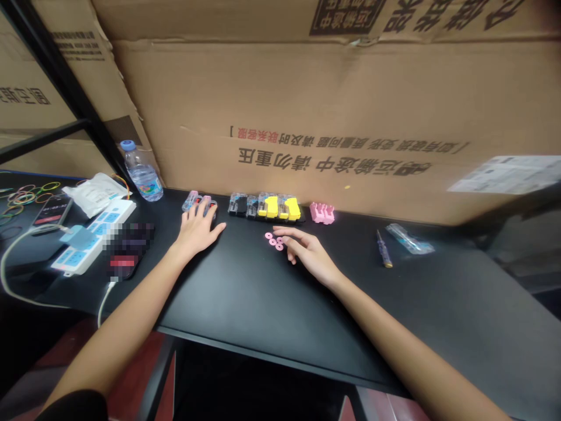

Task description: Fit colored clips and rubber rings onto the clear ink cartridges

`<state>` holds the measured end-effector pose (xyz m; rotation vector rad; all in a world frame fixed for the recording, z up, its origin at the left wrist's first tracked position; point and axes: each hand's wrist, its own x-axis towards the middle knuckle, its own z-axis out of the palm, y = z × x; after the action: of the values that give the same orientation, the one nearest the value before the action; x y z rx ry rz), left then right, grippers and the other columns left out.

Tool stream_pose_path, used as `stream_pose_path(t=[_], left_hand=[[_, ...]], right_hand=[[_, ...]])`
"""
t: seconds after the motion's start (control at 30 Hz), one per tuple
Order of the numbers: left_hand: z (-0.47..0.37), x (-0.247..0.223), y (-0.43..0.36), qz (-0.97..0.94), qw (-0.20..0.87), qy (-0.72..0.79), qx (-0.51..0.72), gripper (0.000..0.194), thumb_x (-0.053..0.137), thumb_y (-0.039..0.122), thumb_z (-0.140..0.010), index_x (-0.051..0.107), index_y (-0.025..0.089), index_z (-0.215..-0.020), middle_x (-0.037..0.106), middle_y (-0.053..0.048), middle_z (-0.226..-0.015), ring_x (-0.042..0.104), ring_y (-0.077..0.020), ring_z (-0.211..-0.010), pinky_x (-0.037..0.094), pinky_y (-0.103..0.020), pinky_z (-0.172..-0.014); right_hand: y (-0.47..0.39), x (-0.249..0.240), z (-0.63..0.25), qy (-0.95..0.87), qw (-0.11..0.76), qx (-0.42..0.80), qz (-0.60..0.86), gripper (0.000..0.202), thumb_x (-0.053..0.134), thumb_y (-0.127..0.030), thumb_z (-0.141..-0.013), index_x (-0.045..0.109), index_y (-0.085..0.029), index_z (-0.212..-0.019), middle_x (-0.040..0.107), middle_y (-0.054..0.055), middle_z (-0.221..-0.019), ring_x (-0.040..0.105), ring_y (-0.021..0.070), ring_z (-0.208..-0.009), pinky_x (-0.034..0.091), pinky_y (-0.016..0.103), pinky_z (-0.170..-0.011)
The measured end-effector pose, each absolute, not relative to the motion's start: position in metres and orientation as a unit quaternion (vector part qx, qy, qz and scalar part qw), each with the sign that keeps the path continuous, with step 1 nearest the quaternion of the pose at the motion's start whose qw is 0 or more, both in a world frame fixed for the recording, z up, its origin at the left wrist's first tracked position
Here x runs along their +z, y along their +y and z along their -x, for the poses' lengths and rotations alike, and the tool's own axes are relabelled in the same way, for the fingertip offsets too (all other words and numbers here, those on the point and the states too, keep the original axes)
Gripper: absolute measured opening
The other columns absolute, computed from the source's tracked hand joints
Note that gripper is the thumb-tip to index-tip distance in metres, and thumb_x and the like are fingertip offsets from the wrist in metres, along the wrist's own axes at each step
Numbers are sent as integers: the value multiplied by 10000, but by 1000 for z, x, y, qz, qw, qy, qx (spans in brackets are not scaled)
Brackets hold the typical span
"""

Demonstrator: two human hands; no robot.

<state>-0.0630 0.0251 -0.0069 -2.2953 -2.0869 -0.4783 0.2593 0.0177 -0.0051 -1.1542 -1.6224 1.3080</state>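
My left hand (199,228) reaches over small clear plastic pieces with pink and red parts (191,200), its fingers spread and covering some of them. Several pink rings (272,241) lie on the black table beside my right hand (309,252), whose fingers are apart, with the nearest fingertips at the rings. Between and beyond the hands runs a row of clear, black and yellow plastic parts (270,207). To the right of that row sits a pink slotted piece (322,213). Neither hand visibly grips anything.
On the right lie a screwdriver (384,250) and a clear plastic packet (409,238). A water bottle (142,172), a power strip (94,237), phones with a white cable and colored rubber bands (21,199) occupy the left. A large cardboard box (333,105) walls off the back.
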Motion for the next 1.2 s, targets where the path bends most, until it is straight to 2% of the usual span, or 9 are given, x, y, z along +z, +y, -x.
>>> stream_pose_path(t=[0.17, 0.37, 0.5, 0.6, 0.77, 1.2], left_hand=[[62, 0, 23, 730, 11, -666, -155, 538, 603, 519, -1015, 606, 235, -1472, 461, -198, -1643, 435, -480, -1460, 410, -663, -1135], [59, 12, 19, 732, 27, -660, -165, 304, 651, 463, -999, 703, 208, -1156, 610, -183, -1331, 573, -411, -1297, 468, -572, -1067], [56, 21, 16, 730, 8, -665, -157, 204, 664, 416, -974, 696, 215, -964, 630, -116, -1105, 676, -319, -1032, 526, -478, -950], [52, 26, 13, 721, -39, -676, -148, 206, 671, 422, -958, 686, 227, -896, 621, -69, -1002, 671, -252, -833, 533, -412, -811], [42, 27, 10, 742, -101, -644, -157, 175, 669, 370, -959, 730, 240, -858, 648, -40, -952, 660, -213, -790, 485, -339, -699], [27, 9, 8, 793, -141, -548, -227, 147, 652, 332, -966, 766, 255, -912, 644, -11, -934, 640, -177, -785, 490, -323, -717]], right_hand=[[18, -6, -259, -633, 371, 508, 452, 284, 694, -438, -941, 796, -233, -1108, 662, 118, -1516, 548, 84, -577, 506, 313, -535], [17, -7, -259, -637, 365, 505, 453, 292, 690, -444, -945, 794, -231, -1116, 670, 120, -1501, 550, 84, -584, 513, 310, -537], [16, -7, -259, -640, 361, 503, 455, 300, 692, -465, -951, 797, -237, -1116, 672, 120, -1497, 553, 91, -593, 516, 315, -536], [16, -8, -259, -642, 358, 502, 456, 296, 695, -470, -952, 799, -245, -1113, 676, 112, -1492, 554, 93, -597, 513, 316, -536], [15, -8, -259, -649, 354, 495, 457, 325, 695, -504, -956, 804, -251, -1129, 682, 114, -1487, 542, 99, -589, 516, 327, -535], [11, -3, -254, -653, 355, 498, 446, 358, 694, -528, -961, 805, -241, -1144, 748, 118, -1392, 605, 156, -715, 505, 310, -553]])
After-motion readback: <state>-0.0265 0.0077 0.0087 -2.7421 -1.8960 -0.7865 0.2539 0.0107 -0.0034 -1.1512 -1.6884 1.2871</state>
